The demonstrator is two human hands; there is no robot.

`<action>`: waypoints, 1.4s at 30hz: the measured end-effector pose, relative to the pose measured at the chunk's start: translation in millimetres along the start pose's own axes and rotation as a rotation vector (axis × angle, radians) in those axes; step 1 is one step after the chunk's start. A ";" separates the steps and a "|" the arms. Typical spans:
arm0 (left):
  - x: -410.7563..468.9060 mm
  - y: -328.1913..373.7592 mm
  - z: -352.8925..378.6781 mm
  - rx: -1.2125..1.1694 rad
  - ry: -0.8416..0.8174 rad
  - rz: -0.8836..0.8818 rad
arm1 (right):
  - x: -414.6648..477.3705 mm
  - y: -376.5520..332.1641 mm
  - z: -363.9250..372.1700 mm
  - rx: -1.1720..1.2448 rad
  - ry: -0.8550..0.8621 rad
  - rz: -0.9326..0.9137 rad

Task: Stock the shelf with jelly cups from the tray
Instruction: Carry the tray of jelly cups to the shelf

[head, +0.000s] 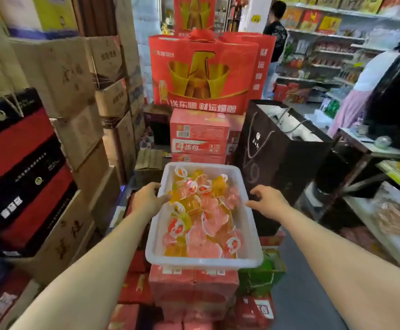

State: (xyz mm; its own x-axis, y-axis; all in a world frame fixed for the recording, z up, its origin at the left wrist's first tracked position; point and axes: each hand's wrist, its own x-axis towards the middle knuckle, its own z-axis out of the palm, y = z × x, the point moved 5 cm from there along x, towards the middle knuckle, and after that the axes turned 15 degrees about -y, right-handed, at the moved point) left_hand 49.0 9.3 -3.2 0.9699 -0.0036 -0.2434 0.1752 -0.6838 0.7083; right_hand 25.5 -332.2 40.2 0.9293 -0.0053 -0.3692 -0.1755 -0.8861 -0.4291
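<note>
A white tray [203, 260] heaped with orange and pink jelly cups [201, 210] sits on stacked red cartons [194, 282] in a crowded shop aisle, its long axis running near to far between the person's arms. The left hand [146, 198] grips the left rim towards the far end, thumb hooked inside. The right hand [269, 201] sits just beside the right rim, fingers loosely curled; whether it has closed on the plastic cannot be told. Both hands flank the tray about evenly, so neither is clearly nearer. The shelves [325, 55] lie far right, beyond a black gift bag [277, 158].
</note>
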 end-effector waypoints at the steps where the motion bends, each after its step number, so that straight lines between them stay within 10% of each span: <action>1: 9.7 -4.4 0.8 -0.022 -0.002 -0.025 | 8.3 3.4 5.5 0.066 -0.009 0.041; 27: 101.6 -62.6 48.1 -0.577 0.010 -0.358 | 68.5 3.1 63.4 0.805 -0.001 0.389; 42: -63.1 -87.2 59.3 -0.414 0.019 -0.349 | -94.2 44.1 126.1 0.955 0.052 0.382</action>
State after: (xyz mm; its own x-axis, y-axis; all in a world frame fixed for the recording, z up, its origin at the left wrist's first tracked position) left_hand -37.5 25.8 -88.8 0.8447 0.1879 -0.5013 0.5353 -0.2975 0.7905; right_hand -110.8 -312.3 -47.9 0.7660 -0.2497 -0.5923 -0.6264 -0.0828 -0.7751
